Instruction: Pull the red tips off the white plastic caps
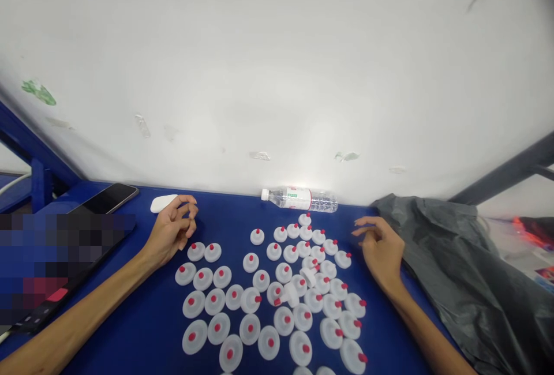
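Observation:
Many white round caps with red tips (pixel 250 329) are spread over the blue table between my hands. Most stand flat with the red tip up, and a couple in the middle, such as a tipped cap (pixel 289 294), lie on their sides on top of others. My left hand (pixel 171 231) hovers or rests left of the caps, fingers loosely bent and apart, holding nothing. Just behind it lies a white rounded object (pixel 161 204), partly covered by that hand. To the right of the caps is my right hand (pixel 383 248), its fingers loosely curled, apart and without anything in them.
A clear plastic bottle (pixel 298 198) lies on its side against the white wall (pixel 277 75). On the left are a phone (pixel 110 197) and a pixelated dark device (pixel 56 271). Grey plastic sheeting (pixel 450 265) covers the table's right side. Blue frame bars (pixel 41 187) stand at the left.

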Demonstrator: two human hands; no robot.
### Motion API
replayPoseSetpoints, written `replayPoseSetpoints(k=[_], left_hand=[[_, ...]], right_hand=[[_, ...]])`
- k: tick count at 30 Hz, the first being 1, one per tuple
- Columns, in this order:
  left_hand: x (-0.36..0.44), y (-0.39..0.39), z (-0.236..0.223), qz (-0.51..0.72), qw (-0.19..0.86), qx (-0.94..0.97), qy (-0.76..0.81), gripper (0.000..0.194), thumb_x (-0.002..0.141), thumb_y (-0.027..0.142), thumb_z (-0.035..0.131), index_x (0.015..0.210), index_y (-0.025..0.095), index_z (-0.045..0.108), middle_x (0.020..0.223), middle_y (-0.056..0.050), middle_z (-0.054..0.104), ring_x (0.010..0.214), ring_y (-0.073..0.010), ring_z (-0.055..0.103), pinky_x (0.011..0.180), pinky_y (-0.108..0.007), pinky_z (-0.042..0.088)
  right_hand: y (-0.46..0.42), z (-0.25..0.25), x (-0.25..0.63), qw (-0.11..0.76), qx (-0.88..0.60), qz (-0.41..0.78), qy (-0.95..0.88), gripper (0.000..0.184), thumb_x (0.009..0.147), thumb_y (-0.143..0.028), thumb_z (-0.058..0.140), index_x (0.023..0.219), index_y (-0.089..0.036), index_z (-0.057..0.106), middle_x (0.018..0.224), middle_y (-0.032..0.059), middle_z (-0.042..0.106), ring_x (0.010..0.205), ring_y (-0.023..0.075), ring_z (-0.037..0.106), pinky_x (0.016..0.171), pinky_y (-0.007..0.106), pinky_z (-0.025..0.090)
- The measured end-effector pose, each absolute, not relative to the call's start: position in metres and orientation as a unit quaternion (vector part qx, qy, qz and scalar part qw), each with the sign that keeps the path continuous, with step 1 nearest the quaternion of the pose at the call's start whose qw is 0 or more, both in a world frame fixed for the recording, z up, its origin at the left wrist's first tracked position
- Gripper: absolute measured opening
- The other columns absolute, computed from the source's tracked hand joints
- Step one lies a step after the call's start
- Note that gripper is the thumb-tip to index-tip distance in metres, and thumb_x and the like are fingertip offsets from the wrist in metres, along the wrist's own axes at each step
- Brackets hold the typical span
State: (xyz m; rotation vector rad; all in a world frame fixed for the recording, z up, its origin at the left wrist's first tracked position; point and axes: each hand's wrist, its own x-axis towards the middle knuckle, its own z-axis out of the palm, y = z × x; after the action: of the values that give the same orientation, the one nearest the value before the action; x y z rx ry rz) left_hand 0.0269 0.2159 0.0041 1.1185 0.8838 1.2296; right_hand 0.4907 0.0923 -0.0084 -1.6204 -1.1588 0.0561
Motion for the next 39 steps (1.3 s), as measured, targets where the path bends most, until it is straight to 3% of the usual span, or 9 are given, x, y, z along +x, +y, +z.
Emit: replayPoseSetpoints(k=[3, 6, 9, 11, 15, 18, 28, 39], left_hand=[[0.023, 0.214, 0.005, 0.52, 0.615, 0.478, 0.351, 0.012, 0.104, 0.024, 0.07, 0.106, 0.017, 0.06, 0.07, 0.011, 0.053, 0.038, 0.0001, 0.035, 0.03, -0.01, 0.022], [0.018, 0.213, 0.002, 0.503, 0.638, 0.483, 0.326, 0.016, 0.106, 0.028, 0.069, 0.099, 0.016, 0.06, 0.067, 0.012, 0.054, 0.034, 0.0013, 0.028, 0.028, -0.011, 0.016], [0.013, 0.215, -0.004, 0.492, 0.647, 0.493, 0.31, 0.019, 0.105, 0.029, 0.071, 0.096, 0.015, 0.063, 0.064, 0.012, 0.054, 0.034, 0.0012, 0.028, 0.028, -0.011, 0.018], [0.011, 0.217, -0.009, 0.486, 0.65, 0.5, 0.302, 0.021, 0.105, 0.03, 0.071, 0.094, 0.014, 0.064, 0.063, 0.012, 0.054, 0.034, 0.001, 0.029, 0.029, -0.011, 0.021], [0.007, 0.22, -0.017, 0.474, 0.656, 0.511, 0.289, 0.022, 0.105, 0.031, 0.071, 0.093, 0.014, 0.065, 0.064, 0.011, 0.054, 0.037, 0.0004, 0.031, 0.031, -0.012, 0.024], [0.006, 0.221, -0.021, 0.467, 0.658, 0.521, 0.279, 0.023, 0.106, 0.032, 0.071, 0.094, 0.014, 0.065, 0.065, 0.011, 0.054, 0.038, -0.0001, 0.032, 0.032, -0.012, 0.026], [-0.001, 0.226, -0.038, 0.452, 0.656, 0.537, 0.278, 0.027, 0.106, 0.037, 0.069, 0.093, 0.014, 0.065, 0.065, 0.01, 0.053, 0.041, -0.0019, 0.036, 0.036, -0.014, 0.031], [-0.005, 0.235, -0.059, 0.431, 0.654, 0.525, 0.333, 0.024, 0.105, 0.038, 0.07, 0.109, 0.015, 0.069, 0.086, 0.001, 0.069, 0.06, -0.0085, 0.06, 0.052, -0.021, 0.052]], right_hand=[[0.091, -0.008, 0.49, 0.538, -0.692, 0.035, -0.481, 0.033, 0.071, -0.018, 0.048, 0.092, -0.022, 0.073, 0.068, 0.0005, 0.072, 0.062, 0.0213, 0.076, 0.053, 0.027, 0.059], [0.091, -0.007, 0.489, 0.542, -0.693, 0.043, -0.473, 0.032, 0.069, -0.02, 0.048, 0.092, -0.022, 0.071, 0.074, 0.0009, 0.072, 0.063, 0.0205, 0.076, 0.053, 0.026, 0.058], [0.091, -0.006, 0.488, 0.554, -0.688, 0.052, -0.465, 0.031, 0.066, -0.021, 0.049, 0.092, -0.023, 0.066, 0.082, 0.0002, 0.071, 0.062, 0.0188, 0.075, 0.054, 0.026, 0.058], [0.09, -0.005, 0.488, 0.558, -0.685, 0.06, -0.464, 0.034, 0.063, -0.021, 0.049, 0.093, -0.024, 0.063, 0.071, -0.004, 0.064, 0.058, 0.0182, 0.072, 0.054, 0.026, 0.057], [0.088, -0.005, 0.49, 0.541, -0.689, 0.078, -0.475, 0.021, 0.055, -0.024, 0.047, 0.074, -0.026, 0.057, 0.048, -0.009, 0.043, 0.039, 0.0135, 0.047, 0.041, 0.024, 0.037], [0.087, -0.006, 0.493, 0.519, -0.695, 0.076, -0.492, 0.007, 0.052, -0.026, 0.046, 0.059, -0.025, 0.048, 0.049, -0.0067, 0.037, 0.043, 0.0113, 0.036, 0.043, 0.026, 0.026], [0.087, -0.01, 0.497, 0.47, -0.715, 0.065, -0.514, 0.005, 0.054, -0.028, 0.044, 0.058, -0.025, 0.044, 0.053, -0.0042, 0.038, 0.052, 0.0141, 0.036, 0.053, 0.03, 0.026], [0.088, -0.008, 0.499, 0.443, -0.717, 0.046, -0.536, 0.008, 0.056, -0.03, 0.045, 0.057, -0.026, 0.052, 0.049, -0.0035, 0.044, 0.046, 0.0157, 0.041, 0.05, 0.03, 0.03]])
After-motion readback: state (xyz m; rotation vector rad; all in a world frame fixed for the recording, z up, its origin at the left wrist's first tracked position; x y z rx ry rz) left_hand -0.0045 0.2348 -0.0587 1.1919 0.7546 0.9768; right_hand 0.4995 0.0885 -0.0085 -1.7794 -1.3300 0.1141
